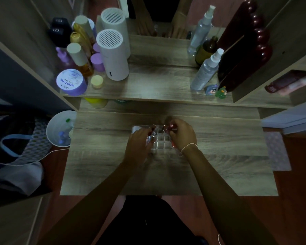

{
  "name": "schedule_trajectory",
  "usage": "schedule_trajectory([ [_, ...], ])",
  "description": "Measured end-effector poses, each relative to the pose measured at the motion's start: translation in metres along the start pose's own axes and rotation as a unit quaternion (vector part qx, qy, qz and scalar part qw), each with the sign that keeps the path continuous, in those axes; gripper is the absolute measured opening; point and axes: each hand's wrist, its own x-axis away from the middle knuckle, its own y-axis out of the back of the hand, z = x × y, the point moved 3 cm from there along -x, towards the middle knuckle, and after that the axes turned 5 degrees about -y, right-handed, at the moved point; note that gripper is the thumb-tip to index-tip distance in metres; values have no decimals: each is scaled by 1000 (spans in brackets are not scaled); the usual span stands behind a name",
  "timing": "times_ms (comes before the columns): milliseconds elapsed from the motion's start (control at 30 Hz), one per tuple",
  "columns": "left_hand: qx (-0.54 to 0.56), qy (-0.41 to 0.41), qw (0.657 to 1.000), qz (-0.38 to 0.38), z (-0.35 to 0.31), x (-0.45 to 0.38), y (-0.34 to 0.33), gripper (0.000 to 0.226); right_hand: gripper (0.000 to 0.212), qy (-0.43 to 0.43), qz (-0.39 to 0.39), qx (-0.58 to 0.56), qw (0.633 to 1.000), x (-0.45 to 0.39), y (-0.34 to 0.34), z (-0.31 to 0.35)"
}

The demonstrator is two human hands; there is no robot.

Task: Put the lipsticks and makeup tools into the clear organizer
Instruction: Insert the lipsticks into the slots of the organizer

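Note:
The clear organizer [162, 143], a grid of small square cells, sits in the middle of the wooden desk. My left hand [140, 144] covers its left side and grips a red lipstick [148, 137] over the left cells; a silver-topped tube [154, 133] stands beside it. My right hand [183, 134] is over the organizer's right side, closed on a red tube with a white-lettered cap [171, 126]. Another dark red lipstick [153, 127] stands in a back cell. Part of the organizer is hidden under both hands.
A shelf behind the desk carries a white cylinder [113, 55], a purple jar [71, 82], amber bottles, spray bottles [206, 71] and small figurines [216, 91]. A mirror stands at the back. A white bin [60, 128] sits left of the desk, a bag further left.

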Motion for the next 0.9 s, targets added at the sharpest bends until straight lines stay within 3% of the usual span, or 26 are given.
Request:
schedule_trajectory([
  [367, 35, 28, 999, -1, -6, 5, 11, 29, 26, 9, -2, -5, 1000, 6, 8, 4],
  [533, -110, -97, 987, -59, -7, 25, 23, 16, 32, 16, -83, -69, 994, 20, 44, -4],
  [600, -100, -152, 983, -14, -7, 34, 16, 22, 27, -4, -116, -97, 989, 29, 59, -21],
  [700, -23, -157, 984, 77, -6, 48, -3, 17, 21, -64, -137, -120, 981, 49, 69, -55],
  [800, -117, -265, 943, 162, -8, 67, -40, 37, 19, -170, -100, -95, 976, 71, 59, -97],
  [900, -174, -285, 926, 177, -18, 70, -58, 47, 25, -228, -48, -60, 971, 90, 40, -119],
])
